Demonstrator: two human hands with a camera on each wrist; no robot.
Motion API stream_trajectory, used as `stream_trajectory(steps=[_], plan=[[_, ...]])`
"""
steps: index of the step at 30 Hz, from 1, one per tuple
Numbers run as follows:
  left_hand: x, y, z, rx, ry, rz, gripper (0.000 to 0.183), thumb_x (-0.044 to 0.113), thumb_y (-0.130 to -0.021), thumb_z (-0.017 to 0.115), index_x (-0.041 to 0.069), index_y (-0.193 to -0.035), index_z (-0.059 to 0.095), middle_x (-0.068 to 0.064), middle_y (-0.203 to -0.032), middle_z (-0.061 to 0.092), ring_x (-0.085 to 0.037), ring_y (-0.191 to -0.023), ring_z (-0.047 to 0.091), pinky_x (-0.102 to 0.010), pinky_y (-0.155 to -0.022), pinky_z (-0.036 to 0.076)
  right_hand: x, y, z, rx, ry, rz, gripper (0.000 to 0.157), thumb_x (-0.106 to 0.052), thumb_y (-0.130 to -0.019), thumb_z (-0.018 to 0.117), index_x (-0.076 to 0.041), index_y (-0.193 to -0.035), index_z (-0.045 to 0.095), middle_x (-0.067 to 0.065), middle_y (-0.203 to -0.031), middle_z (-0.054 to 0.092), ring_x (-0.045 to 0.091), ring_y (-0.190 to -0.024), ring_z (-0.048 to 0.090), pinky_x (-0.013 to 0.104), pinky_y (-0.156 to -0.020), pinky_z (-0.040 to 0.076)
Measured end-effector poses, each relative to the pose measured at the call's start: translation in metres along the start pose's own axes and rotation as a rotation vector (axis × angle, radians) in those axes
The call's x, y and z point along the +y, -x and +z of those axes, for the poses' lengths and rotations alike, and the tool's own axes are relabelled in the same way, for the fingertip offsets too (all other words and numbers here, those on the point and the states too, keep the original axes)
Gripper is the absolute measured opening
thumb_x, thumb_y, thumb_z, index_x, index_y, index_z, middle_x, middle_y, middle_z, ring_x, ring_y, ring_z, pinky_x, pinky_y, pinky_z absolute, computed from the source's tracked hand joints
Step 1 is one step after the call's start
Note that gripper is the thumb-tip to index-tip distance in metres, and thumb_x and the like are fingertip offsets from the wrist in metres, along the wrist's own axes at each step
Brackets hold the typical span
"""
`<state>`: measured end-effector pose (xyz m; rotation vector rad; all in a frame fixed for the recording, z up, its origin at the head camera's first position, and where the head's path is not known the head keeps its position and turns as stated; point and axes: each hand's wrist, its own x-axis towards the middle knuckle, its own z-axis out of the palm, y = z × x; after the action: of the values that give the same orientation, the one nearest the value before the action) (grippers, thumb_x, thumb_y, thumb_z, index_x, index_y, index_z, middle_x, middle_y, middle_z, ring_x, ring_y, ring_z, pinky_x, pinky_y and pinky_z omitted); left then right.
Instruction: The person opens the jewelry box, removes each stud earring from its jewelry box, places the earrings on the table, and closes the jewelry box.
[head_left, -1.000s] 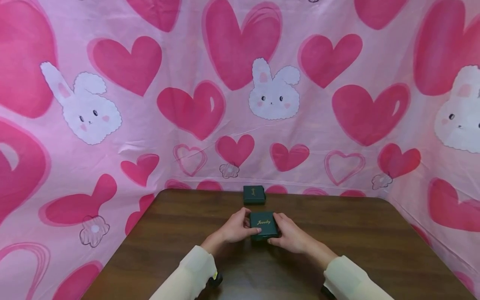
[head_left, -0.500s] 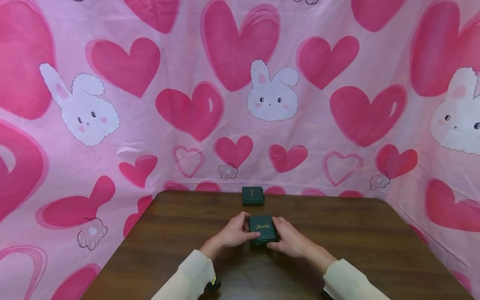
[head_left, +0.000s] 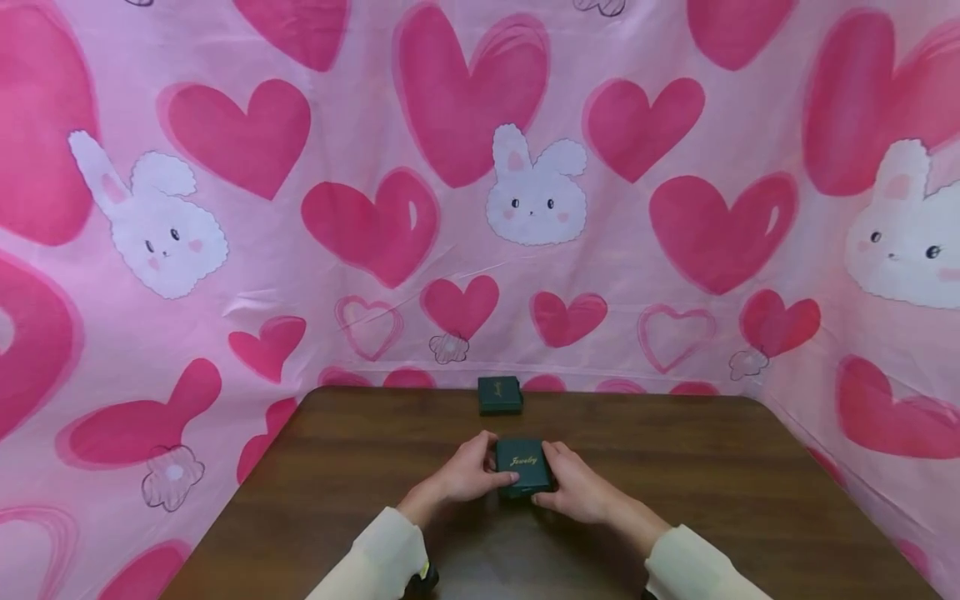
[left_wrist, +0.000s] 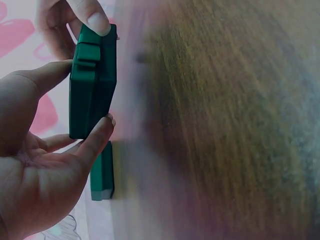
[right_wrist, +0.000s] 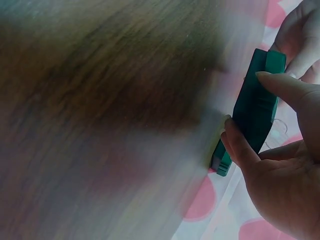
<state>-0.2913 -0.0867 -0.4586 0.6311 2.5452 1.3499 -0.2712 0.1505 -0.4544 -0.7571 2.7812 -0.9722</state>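
A dark green square box [head_left: 525, 467] with gold "Jewelry" lettering on its lid is held between both hands, close over the brown table. My left hand [head_left: 467, 471] grips its left side, thumb on the front of the lid and fingertips reaching to the underside. On the opposite side my right hand [head_left: 576, 487] grips it between thumb and fingers. A small tab shows on the front side of the box [left_wrist: 95, 95] in the left wrist view. In the right wrist view the thumb and fingers press the box [right_wrist: 255, 105] from two sides.
Behind the held box, a second dark green box [head_left: 500, 396] with gold lettering lies near the table's far edge. The wooden table [head_left: 360, 450] has rounded back corners. Pink cloth [head_left: 622, 250] printed with hearts and rabbits hangs behind and at both sides.
The held box and both hands have come slightly toward me, widening the distance to the rear box. The head view has shifted a little. Both grips stay the same.
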Motion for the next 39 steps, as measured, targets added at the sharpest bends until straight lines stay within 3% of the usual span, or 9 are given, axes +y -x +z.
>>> stream_trajectory(steps=[7,15,39], plan=[[-0.002,0.001,0.002,-0.016,0.022,-0.006,0.065,0.028,-0.091,0.080,0.000,-0.138,0.044,-0.010,-0.110,0.059,-0.022,-0.096,0.058,-0.042,-0.092,0.054,0.000,0.002,0.003,-0.004,0.010,0.002,0.081,-0.024,-0.087,0.083,0.014,-0.144,0.040,0.025,-0.136,0.050,0.034,-0.119,0.053,0.058,-0.106,0.042],[0.003,-0.001,0.005,-0.025,0.029,0.025,0.062,0.024,-0.091,0.080,-0.001,-0.135,0.045,-0.011,-0.108,0.060,-0.021,-0.093,0.059,-0.041,-0.088,0.055,0.002,0.007,0.001,0.008,0.012,0.044,0.084,-0.025,-0.087,0.083,0.014,-0.146,0.038,0.025,-0.139,0.048,0.036,-0.122,0.052,0.058,-0.107,0.041],[0.002,-0.001,0.011,-0.043,0.010,0.011,0.062,0.027,-0.092,0.078,0.000,-0.138,0.046,-0.009,-0.110,0.060,-0.021,-0.096,0.058,-0.041,-0.090,0.055,0.008,0.009,0.005,0.006,-0.003,0.083,0.087,-0.026,-0.086,0.083,0.015,-0.147,0.037,0.027,-0.142,0.046,0.039,-0.125,0.050,0.061,-0.108,0.039]])
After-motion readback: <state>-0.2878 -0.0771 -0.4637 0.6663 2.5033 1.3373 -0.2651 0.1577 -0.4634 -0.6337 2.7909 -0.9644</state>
